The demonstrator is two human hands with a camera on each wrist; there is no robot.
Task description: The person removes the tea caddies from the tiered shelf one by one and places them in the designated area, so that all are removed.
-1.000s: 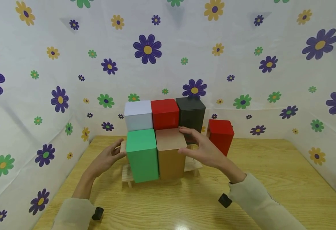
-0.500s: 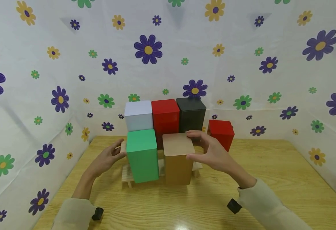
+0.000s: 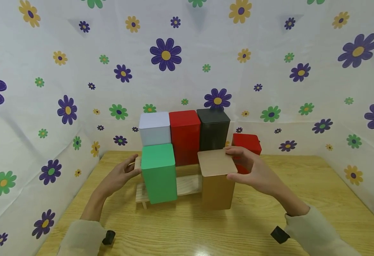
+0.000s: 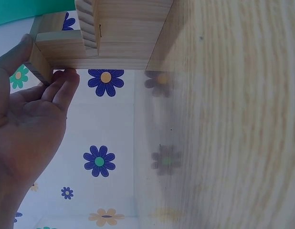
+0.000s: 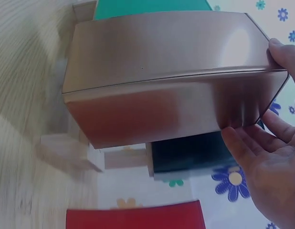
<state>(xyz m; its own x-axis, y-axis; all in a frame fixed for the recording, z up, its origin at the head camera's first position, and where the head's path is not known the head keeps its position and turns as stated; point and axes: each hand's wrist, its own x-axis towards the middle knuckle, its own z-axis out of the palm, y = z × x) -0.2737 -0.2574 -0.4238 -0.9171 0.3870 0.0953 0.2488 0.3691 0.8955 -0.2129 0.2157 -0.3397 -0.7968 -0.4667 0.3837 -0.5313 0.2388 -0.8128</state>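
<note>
Spanning the copper box (image 3: 217, 188) near its top, my right hand (image 3: 258, 174) grasps it with thumb and fingers at its right edges, right of centre in the head view. My left hand (image 3: 116, 178), left of centre, pinches the end of the wooden stand (image 3: 187, 185), beside the green box (image 3: 159, 177). I judge the copper box stiff, smooth and light for its bulk, probably slippery and easily dented, so gripping opposite faces just below the top, without squeezing hard, should suit it.

Rightmost red box (image 3: 247, 141) partly behind right hand (image 3: 259, 174)
</note>
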